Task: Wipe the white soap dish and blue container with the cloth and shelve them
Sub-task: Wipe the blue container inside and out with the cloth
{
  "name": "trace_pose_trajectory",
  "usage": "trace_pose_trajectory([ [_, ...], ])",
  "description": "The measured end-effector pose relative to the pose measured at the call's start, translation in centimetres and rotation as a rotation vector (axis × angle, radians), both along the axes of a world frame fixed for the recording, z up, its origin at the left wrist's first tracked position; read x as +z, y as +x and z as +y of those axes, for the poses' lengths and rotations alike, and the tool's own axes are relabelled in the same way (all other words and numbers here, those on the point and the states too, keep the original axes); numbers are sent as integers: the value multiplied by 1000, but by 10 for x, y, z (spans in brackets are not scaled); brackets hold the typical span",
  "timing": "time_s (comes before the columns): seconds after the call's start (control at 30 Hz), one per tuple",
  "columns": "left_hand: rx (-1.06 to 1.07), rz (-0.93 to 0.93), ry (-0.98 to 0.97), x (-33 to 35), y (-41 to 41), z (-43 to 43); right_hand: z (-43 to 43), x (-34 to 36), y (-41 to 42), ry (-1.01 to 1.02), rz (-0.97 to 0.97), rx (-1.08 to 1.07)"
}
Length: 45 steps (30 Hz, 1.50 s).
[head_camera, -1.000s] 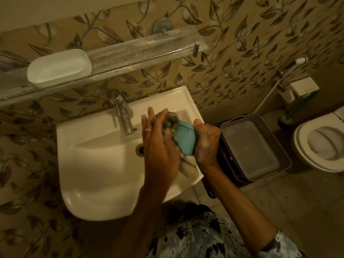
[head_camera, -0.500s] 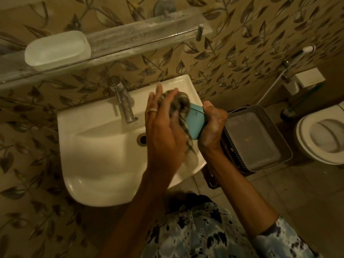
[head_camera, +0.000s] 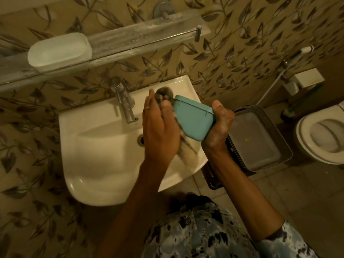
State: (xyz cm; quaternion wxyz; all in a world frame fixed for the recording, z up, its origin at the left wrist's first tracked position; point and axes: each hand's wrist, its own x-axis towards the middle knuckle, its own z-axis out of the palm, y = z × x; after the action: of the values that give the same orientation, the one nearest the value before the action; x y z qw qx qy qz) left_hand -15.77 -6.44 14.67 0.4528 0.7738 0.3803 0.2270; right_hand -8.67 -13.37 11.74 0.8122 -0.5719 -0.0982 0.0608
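My right hand [head_camera: 218,125] grips the blue container [head_camera: 193,119] by its right end, above the right side of the sink. My left hand [head_camera: 160,125] holds a striped cloth [head_camera: 163,96] and presses it against the container's left end; the cloth's tail [head_camera: 187,155] hangs down blurred below my palm. The white soap dish [head_camera: 59,52] sits on the glass shelf [head_camera: 141,39] at its left part, above the tap.
The white sink [head_camera: 104,151] with a chrome tap [head_camera: 123,102] is below my hands. A grey basket [head_camera: 260,140] stands on the floor to the right, next to a toilet [head_camera: 322,135]. A spray hose [head_camera: 275,79] hangs on the leaf-patterned wall.
The container has turned in my right hand, so more of its blue side shows. My left hand has slid the cloth towards the container's left end.
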Motion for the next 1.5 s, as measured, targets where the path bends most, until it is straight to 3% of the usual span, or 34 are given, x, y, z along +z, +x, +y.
trace_pose_trajectory([
  [0.1, -14, -135, -71, 3, -7, -12, -5, -5, -1, -31, 94, 14],
  [0.27, -122, -196, 273, 4, -20, -45, -15, -10, 1, -27, 126, 39],
  [0.33, -119, -255, 175, 3, -22, -39, -18, -14, -2, -4, 133, 149],
  [0.47, -13, -373, -26, 5, -28, -24, -25, -16, -5, -176, -35, 395],
  [0.57, 40, -344, -52, 4, -31, -21, -31, -11, 2, -222, -73, 518],
  [0.7, 284, -299, -186, -3, -34, -6, -38, -17, 20, -311, -77, 609],
  [0.83, 402, -304, -182, -2, -47, 21, -43, -22, 30, -223, 127, 357],
  [0.93, 348, -305, -90, 4, -52, 25, -43, -18, 28, -95, 379, 74],
  [1.0, 282, -332, -37, 9, -50, 18, -41, -17, 26, -79, 503, 21],
  [1.17, 65, -268, 44, 9, -29, -11, -28, -4, 13, -233, 358, 36],
  [1.23, -10, -189, 170, 5, -23, -36, -27, -9, 5, -239, 307, 40],
  [1.33, -192, -125, 439, 3, -23, -82, -30, -14, -2, -400, -6, 24],
  [1.43, -281, -110, 603, -2, -24, -89, -29, -6, -1, -310, -18, 7],
  [1.5, -217, -156, 540, -1, -21, -67, -28, 4, -4, -273, -8, -29],
])
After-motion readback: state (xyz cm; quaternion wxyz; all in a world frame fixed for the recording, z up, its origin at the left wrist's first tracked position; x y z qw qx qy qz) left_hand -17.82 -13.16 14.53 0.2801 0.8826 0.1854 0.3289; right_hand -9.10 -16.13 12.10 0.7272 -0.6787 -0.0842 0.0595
